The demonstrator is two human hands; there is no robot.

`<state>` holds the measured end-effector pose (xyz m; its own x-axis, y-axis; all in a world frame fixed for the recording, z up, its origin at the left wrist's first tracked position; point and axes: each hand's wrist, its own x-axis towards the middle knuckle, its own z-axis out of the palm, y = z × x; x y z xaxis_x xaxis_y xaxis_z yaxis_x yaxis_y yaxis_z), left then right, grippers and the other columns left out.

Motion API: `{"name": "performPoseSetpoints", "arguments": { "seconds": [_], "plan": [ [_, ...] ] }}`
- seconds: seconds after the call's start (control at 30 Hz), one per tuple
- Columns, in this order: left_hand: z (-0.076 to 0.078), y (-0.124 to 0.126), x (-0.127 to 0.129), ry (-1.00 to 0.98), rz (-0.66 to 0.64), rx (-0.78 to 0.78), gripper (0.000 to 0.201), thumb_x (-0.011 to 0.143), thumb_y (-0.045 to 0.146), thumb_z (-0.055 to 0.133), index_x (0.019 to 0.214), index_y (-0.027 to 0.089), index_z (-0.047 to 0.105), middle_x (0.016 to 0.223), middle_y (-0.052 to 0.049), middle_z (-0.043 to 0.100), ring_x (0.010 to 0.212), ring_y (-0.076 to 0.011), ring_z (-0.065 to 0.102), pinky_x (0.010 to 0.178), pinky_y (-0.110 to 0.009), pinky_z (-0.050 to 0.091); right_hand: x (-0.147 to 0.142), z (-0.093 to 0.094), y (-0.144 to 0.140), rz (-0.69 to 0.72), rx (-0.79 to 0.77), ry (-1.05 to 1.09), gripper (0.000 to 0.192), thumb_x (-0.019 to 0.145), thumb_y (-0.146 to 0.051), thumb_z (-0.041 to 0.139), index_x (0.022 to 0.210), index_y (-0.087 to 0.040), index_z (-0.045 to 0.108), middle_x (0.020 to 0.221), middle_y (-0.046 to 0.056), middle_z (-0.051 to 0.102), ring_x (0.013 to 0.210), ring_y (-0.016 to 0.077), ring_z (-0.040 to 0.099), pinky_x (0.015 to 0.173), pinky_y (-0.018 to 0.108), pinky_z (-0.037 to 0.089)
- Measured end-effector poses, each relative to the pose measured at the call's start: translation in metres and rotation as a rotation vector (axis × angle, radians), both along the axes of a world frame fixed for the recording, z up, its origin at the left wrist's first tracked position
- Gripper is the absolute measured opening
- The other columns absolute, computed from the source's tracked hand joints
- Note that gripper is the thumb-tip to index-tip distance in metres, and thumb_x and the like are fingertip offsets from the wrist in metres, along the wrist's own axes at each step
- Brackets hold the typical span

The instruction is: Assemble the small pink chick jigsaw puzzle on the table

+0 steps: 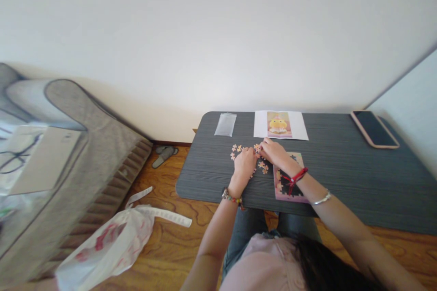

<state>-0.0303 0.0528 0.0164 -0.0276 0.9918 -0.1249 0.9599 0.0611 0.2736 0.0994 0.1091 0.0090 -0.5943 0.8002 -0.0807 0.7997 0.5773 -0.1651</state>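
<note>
Loose pink and orange puzzle pieces (238,149) lie scattered on the dark grey table (341,168). My left hand (244,163) rests palm down over the pile, fingers curled among the pieces. My right hand (275,152) reaches across to the same pile, its fingertips pinching a small piece (256,147). Under my right wrist lies a pink puzzle frame (288,182), partly filled, its middle still dark. A reference picture sheet (280,124) showing a yellow figure lies at the table's far edge.
A clear plastic bag (226,124) lies left of the sheet. A phone (374,128) in a pink case lies at the far right. A grey sofa (61,145), a white plastic bag (109,241) and slippers (164,154) sit on the wooden floor to the left.
</note>
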Motion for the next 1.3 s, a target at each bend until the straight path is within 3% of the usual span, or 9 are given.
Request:
{"name": "performPoseSetpoints", "arguments": {
  "seconds": [0.17,0.33,0.47,0.63,0.87,1.1,1.3],
  "plan": [
    [0.009,-0.010,-0.009,-0.026,0.044,0.039,0.017,0.088,0.029,0.044,0.095,0.019,0.056,0.096,-0.006,0.063,0.089,-0.0181,0.061,0.074,-0.026,0.044,0.009,0.002,0.009,-0.065,0.033,0.020,0.025,0.091,-0.027,0.038,0.093,-0.013,0.060,0.107,0.014,0.056,0.092,0.0195,0.058,0.077,0.027,0.042],
    [0.009,-0.018,-0.018,-0.054,0.090,-0.021,0.013,0.086,0.029,0.049,0.093,0.020,0.056,0.096,-0.005,0.064,0.090,-0.0183,0.061,0.074,-0.026,0.044,0.016,-0.003,0.016,-0.108,0.054,0.014,0.024,0.089,-0.022,0.041,0.090,-0.011,0.062,0.121,0.016,0.051,0.094,0.0201,0.058,0.080,0.028,0.043],
    [0.007,-0.019,-0.017,-0.057,0.081,-0.068,0.013,0.087,0.028,0.048,0.093,0.020,0.056,0.097,-0.006,0.064,0.090,-0.0180,0.061,0.073,-0.026,0.044,0.016,-0.005,0.013,-0.090,0.046,0.082,0.019,0.087,-0.021,0.045,0.090,-0.013,0.062,0.113,0.014,0.054,0.090,0.0200,0.058,0.078,0.029,0.043],
    [0.008,-0.019,-0.016,-0.078,0.078,-0.082,0.013,0.086,0.027,0.049,0.093,0.020,0.056,0.097,-0.006,0.063,0.089,-0.0179,0.061,0.074,-0.026,0.044,0.011,-0.002,-0.002,0.083,0.003,0.157,0.013,0.085,-0.024,0.051,0.091,-0.017,0.061,0.095,0.008,0.055,0.080,0.0162,0.057,0.071,0.025,0.040],
    [0.005,-0.023,-0.015,-0.098,0.079,-0.082,0.013,0.085,0.024,0.049,0.094,0.019,0.057,0.098,-0.006,0.063,0.092,-0.0189,0.060,0.075,-0.027,0.044,-0.001,-0.013,-0.004,0.050,0.023,0.038,0.013,0.086,-0.025,0.049,0.092,-0.017,0.057,0.094,0.007,0.053,0.071,0.0149,0.055,0.062,0.024,0.035],
    [0.005,-0.023,-0.018,-0.185,0.099,0.057,0.021,0.083,0.024,0.054,0.104,0.019,0.057,0.103,-0.008,0.062,0.093,-0.0197,0.059,0.077,-0.028,0.044,-0.001,-0.004,-0.005,0.047,0.046,0.021,0.015,0.088,-0.027,0.047,0.091,-0.016,0.057,0.094,0.008,0.054,0.073,0.0163,0.057,0.065,0.026,0.038],
    [0.005,-0.025,-0.005,-0.366,-0.014,0.220,0.017,0.082,0.021,0.056,0.098,0.020,0.061,0.093,-0.004,0.061,0.082,-0.0157,0.056,0.074,-0.026,0.042,0.024,0.012,-0.030,0.046,0.131,0.200,0.017,0.087,-0.029,0.050,0.092,-0.014,0.057,0.093,0.008,0.054,0.077,0.0180,0.059,0.069,0.028,0.042]
  ]
}}
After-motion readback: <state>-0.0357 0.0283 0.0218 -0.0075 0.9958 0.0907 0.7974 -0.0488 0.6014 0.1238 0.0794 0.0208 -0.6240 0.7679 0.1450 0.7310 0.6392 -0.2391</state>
